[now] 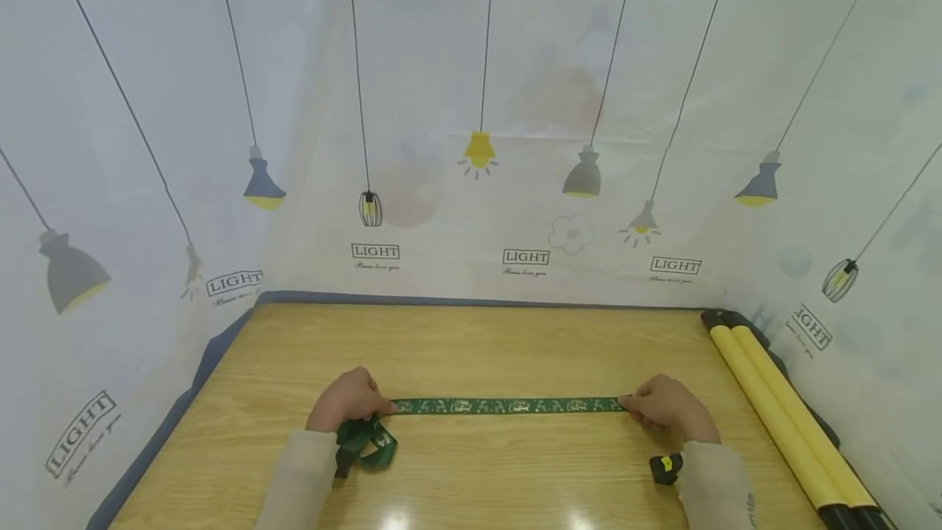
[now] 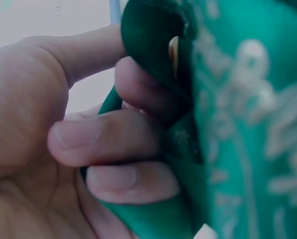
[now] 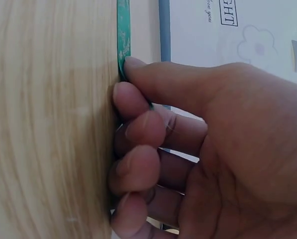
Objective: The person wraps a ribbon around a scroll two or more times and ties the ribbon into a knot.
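Observation:
A green ribbon [image 1: 508, 406] with a pale printed pattern runs straight between both hands, low over the wooden table. My left hand [image 1: 352, 396] grips its left end. The rest of the ribbon hangs in loose loops [image 1: 379, 450] below that hand. In the left wrist view the fingers [image 2: 108, 137] curl round folds of the ribbon, and a printed stretch of it [image 2: 252, 124] fills the right side. My right hand [image 1: 666, 406] pinches the other end between thumb and forefinger. Close to the table, the other right fingers [image 3: 136, 172] are bent, and the ribbon's tip is partly hidden by them.
Two yellow tubes [image 1: 791, 419] with black ends lie along the table's right side. A small black object with a yellow patch [image 1: 666, 469] is beside the right sleeve. White sheeting [image 1: 456, 268] printed with lamps surrounds the wooden table [image 1: 471, 350] at the back and sides.

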{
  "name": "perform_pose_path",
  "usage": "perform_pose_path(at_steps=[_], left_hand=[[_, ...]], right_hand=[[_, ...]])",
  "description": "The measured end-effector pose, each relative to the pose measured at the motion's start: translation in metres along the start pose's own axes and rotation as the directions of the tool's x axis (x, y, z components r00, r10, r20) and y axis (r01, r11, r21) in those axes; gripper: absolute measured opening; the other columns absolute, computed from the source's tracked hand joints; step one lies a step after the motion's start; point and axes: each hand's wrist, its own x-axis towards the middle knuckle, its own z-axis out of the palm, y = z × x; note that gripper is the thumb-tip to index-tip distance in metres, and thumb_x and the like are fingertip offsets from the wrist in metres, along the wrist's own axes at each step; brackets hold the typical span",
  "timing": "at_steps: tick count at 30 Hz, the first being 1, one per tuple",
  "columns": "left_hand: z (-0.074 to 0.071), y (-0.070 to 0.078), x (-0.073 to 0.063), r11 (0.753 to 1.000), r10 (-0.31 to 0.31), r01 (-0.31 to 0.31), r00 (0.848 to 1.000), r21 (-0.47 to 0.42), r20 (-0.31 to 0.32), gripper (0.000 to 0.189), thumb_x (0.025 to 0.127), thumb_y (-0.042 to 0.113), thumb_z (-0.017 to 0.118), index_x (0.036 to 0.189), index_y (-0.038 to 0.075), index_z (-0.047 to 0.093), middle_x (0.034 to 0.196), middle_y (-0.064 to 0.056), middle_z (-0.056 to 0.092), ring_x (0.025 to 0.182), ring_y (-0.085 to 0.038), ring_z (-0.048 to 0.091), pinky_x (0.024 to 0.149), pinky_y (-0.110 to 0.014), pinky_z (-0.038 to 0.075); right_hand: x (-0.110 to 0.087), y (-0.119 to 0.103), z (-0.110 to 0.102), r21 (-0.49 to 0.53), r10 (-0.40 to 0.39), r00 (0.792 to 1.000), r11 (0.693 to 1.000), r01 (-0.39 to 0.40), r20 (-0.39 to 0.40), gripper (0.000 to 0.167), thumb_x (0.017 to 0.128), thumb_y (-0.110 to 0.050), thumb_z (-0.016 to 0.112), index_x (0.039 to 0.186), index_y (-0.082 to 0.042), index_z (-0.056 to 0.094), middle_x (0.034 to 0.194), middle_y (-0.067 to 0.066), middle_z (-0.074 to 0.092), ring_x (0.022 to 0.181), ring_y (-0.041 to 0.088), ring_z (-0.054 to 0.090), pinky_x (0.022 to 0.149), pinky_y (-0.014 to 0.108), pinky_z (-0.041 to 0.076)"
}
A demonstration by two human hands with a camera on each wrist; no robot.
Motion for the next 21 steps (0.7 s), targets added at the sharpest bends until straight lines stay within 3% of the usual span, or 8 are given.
perform_pose_path(at_steps=[7,12,17,21], left_hand=[[-0.003,0.006,0.002,0.999,-0.025,0.025,1.000,0.026,0.017,0.048,0.088,0.023,0.081,0.050,0.014,0.052,0.047,0.002,0.045,0.046,-0.011,0.033,0.050,-0.027,0.034],[-0.004,0.004,0.005,0.996,-0.043,0.040,0.998,0.083,0.038,0.044,0.088,0.026,0.081,0.053,0.012,0.058,0.050,0.001,0.051,0.052,-0.014,0.045,0.054,-0.029,0.041],[-0.003,0.004,0.007,0.991,-0.057,0.051,0.997,0.121,0.046,0.041,0.089,0.026,0.081,0.057,0.010,0.062,0.054,-0.001,0.055,0.056,-0.017,0.053,0.057,-0.030,0.045],[-0.003,0.005,0.009,0.990,-0.041,0.034,0.998,0.139,0.051,0.039,0.089,0.026,0.081,0.059,0.008,0.065,0.055,-0.002,0.057,0.057,-0.018,0.054,0.058,-0.031,0.047]], right_hand=[[0.002,0.001,0.001,-0.045,-0.008,1.000,0.999,0.007,-0.010,0.040,0.100,-0.032,0.064,0.067,-0.010,0.066,0.057,-0.003,0.052,0.056,0.013,0.049,0.057,0.028,0.040],[0.002,-0.001,0.000,-0.098,0.010,1.000,0.995,-0.012,-0.019,0.037,0.099,-0.034,0.064,0.072,-0.010,0.068,0.063,0.000,0.058,0.059,0.014,0.052,0.057,0.028,0.041],[-0.003,-0.001,-0.012,-0.113,0.016,0.999,0.993,-0.020,-0.035,0.039,0.099,-0.040,0.063,0.094,-0.002,0.073,0.084,0.006,0.069,0.075,0.020,0.061,0.067,0.036,0.051],[-0.006,0.004,-0.021,-0.139,-0.050,0.996,0.990,0.039,-0.076,0.046,0.099,-0.042,0.064,0.109,0.002,0.070,0.096,0.012,0.072,0.083,0.023,0.065,0.073,0.044,0.054]])
